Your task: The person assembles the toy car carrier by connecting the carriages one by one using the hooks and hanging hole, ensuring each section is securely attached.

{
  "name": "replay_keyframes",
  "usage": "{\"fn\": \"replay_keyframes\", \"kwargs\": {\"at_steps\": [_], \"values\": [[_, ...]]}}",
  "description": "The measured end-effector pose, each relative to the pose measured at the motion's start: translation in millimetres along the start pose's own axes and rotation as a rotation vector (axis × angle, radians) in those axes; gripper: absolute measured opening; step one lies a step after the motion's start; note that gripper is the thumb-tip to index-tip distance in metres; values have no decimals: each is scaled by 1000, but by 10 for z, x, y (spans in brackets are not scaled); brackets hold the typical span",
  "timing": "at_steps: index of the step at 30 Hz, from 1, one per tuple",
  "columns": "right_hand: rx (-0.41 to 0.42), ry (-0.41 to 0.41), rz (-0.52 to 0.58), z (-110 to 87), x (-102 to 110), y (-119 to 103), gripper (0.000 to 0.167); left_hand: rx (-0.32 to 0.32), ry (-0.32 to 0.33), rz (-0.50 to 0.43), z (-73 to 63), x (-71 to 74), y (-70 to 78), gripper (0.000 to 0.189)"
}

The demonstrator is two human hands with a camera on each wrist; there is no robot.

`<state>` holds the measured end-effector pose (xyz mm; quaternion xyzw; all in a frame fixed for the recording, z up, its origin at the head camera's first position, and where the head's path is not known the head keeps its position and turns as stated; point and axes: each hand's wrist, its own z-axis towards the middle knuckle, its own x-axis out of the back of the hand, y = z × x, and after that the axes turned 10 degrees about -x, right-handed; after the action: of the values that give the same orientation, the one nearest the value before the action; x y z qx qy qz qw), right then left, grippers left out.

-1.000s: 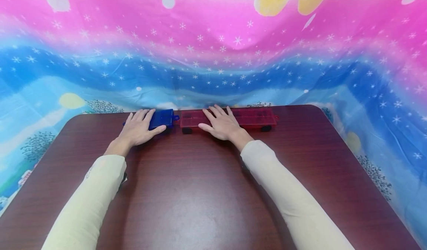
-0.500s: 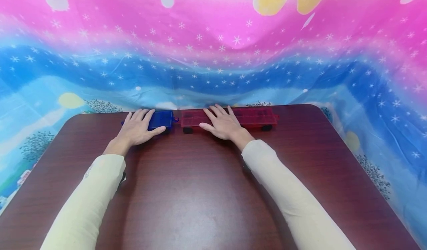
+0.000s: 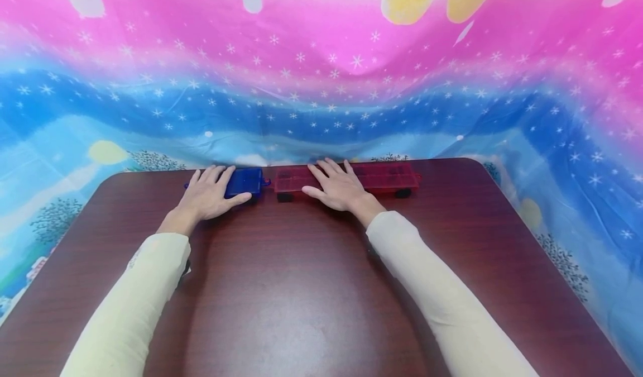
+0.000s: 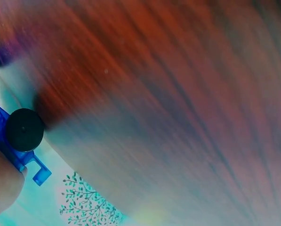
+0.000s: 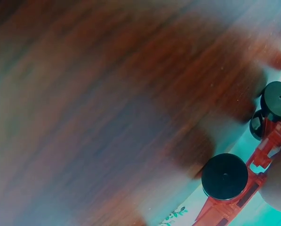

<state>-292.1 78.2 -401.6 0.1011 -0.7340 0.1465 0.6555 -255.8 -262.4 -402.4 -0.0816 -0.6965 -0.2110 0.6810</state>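
Note:
At the back of the table, my left hand [image 3: 206, 195] lies palm down with spread fingers on a blue see-through plastic toy wagon [image 3: 245, 181]. The left wrist view catches that wagon's black wheel [image 4: 25, 130] and a blue hook [image 4: 41, 173] at its end. To the right, my right hand [image 3: 337, 187] rests with straight fingers across the top of a long red see-through toy wagon body [image 3: 387, 177]. Black wheels [image 5: 225, 177] carry it; my hand hides its middle. Small end hooks lie between blue and red, which stand in one line.
The dark brown wooden table [image 3: 301, 287] has rounded back corners. Directly behind its far edge hangs a pink and blue cloth [image 3: 321, 98] with snowflakes, which also runs along both sides. The toys stand close to that edge.
My right hand and the red wagon body have shifted slightly to the right, and the space between red and blue has widened a little. My left hand stays nearly still on the blue wagon.

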Motion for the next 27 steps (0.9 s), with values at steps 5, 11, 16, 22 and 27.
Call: {"fn": "replay_keyframes", "kwargs": {"at_steps": [5,11,16,22,27], "values": [[-2,-2,3,-17,2,10,82,2,-7,12,9,-13,15,105],[9,22,5,-37,-10,8,80,10,-10,-12,6,4,38,105],[17,30,14,-50,-14,-4,78,4,-14,-36,0,25,47,104],[20,36,38,-78,34,5,77,-29,-9,-54,31,26,104,101],[2,58,48,-128,60,97,76,-56,15,-52,49,38,168,98]]}}
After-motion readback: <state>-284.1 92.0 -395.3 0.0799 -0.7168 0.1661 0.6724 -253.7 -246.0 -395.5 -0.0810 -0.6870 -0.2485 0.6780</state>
